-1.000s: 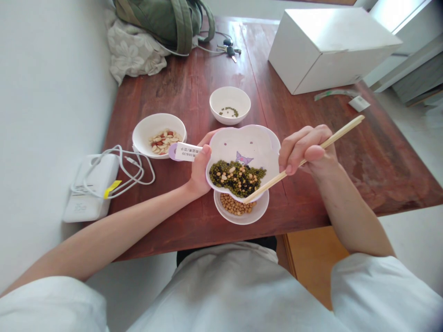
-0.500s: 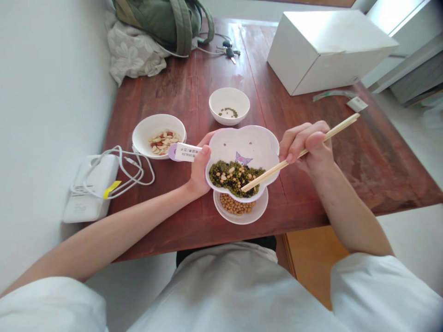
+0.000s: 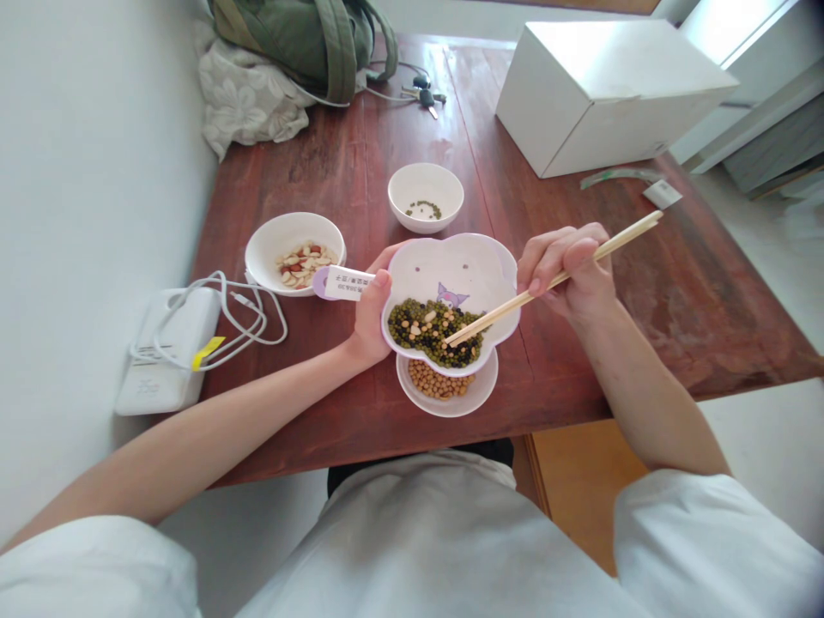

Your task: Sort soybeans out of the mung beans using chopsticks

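Observation:
My left hand (image 3: 375,313) is closed on the handle side of a white, purple-rimmed bowl (image 3: 444,257) with scalloped edges, tilted toward me. Mixed green and dark beans (image 3: 418,330) with some pale beans and nut pieces lie in its lower part. Between the fingers of my right hand (image 3: 570,270) is a pair of chopsticks (image 3: 508,307), their tips down among the beans. Partly hidden under the tilted bowl stands a white bowl (image 3: 480,395) of yellow soybeans (image 3: 438,382).
Farther back stands a white bowl (image 3: 426,180) with a few green beans. Left of it, another bowl (image 3: 263,249) holds peanut pieces. A power bank (image 3: 167,352) with a coiled cable, a green bag (image 3: 289,43), keys (image 3: 426,96) and a white box (image 3: 605,103) lie around the wooden table (image 3: 348,395).
The chopstick tips have shifted slightly left and up among the beans, with my right hand moving a little left. My left hand and the bowl have stayed in place.

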Tool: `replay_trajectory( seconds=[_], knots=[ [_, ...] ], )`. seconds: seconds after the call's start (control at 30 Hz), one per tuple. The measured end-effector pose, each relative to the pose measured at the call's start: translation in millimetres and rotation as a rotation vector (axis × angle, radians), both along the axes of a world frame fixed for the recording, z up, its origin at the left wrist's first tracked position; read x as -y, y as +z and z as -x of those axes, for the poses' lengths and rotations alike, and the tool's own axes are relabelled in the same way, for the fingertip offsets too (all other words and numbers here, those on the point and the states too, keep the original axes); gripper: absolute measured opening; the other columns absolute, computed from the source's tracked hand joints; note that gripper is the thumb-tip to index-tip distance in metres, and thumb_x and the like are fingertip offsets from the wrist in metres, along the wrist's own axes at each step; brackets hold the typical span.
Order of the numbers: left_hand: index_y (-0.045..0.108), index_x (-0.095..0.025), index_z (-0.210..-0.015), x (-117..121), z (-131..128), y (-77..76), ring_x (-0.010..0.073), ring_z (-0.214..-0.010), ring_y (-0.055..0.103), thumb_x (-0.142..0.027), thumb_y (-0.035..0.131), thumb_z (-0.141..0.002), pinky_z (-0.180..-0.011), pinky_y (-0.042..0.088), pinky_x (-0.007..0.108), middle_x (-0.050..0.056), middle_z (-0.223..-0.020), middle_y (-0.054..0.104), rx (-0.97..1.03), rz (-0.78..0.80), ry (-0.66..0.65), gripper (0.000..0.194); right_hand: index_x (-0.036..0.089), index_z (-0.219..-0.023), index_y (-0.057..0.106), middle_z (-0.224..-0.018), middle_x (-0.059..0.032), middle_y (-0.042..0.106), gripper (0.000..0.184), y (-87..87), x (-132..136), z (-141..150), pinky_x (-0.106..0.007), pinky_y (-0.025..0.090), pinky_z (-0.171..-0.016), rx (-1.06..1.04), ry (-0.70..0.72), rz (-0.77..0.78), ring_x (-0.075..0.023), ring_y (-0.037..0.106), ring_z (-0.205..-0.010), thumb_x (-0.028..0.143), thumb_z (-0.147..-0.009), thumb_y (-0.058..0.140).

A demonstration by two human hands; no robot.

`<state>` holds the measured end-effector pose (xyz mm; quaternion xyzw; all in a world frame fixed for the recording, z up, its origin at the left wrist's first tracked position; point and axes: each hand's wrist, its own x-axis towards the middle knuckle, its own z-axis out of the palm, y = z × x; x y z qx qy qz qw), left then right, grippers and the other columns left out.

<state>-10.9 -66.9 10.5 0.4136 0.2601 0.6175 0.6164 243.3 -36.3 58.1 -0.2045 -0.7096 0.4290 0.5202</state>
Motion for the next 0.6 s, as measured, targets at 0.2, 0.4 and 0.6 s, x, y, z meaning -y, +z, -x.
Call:
replay_trajectory(
  seconds=[0.2,0.4,0.6],
  knots=[
    [0.085,-0.030,-0.116,-0.4,-1.5,0.5,0.0474,-0.147,0.067,-0.069,0.075,-0.090,-0.113,0.061,0.059,0.008,-0.127,0.086,0.038,-0.016,-0.014,0.048,0.024,-0.064,0.078,-0.062,-0.0060,0.074,0.065,1.9,0.2,-3.4,-0.033,0.019,-0.031,0.090,-0.012,-0.019,-0.0100,0.035,-0.035,0.067,-0.109,0.061],
    [0.084,-0.027,-0.113,0.7,0.8,1.4,0.0498,-0.152,0.062,-0.075,0.074,-0.086,-0.115,0.060,0.059,0.009,-0.126,0.087,-0.023,0.023,-0.008,0.056,0.020,-0.065,0.081,-0.064,-0.0089,0.076,0.060,20.7,-1.5,-12.9,-0.030,0.028,-0.034,0.165,0.060,-0.010,-0.0124,0.052,-0.042,0.063,-0.106,0.069],
    [0.084,-0.027,-0.111,1.1,2.2,1.1,0.0484,-0.152,0.062,-0.074,0.072,-0.089,-0.118,0.058,0.058,0.010,-0.130,0.086,-0.021,0.001,-0.018,0.053,0.019,-0.069,0.083,-0.066,-0.0083,0.077,0.051,51.9,-8.4,-4.9,-0.028,0.040,-0.041,0.286,0.194,-0.015,-0.0133,0.062,-0.049,0.050,-0.108,0.072]
  ],
)
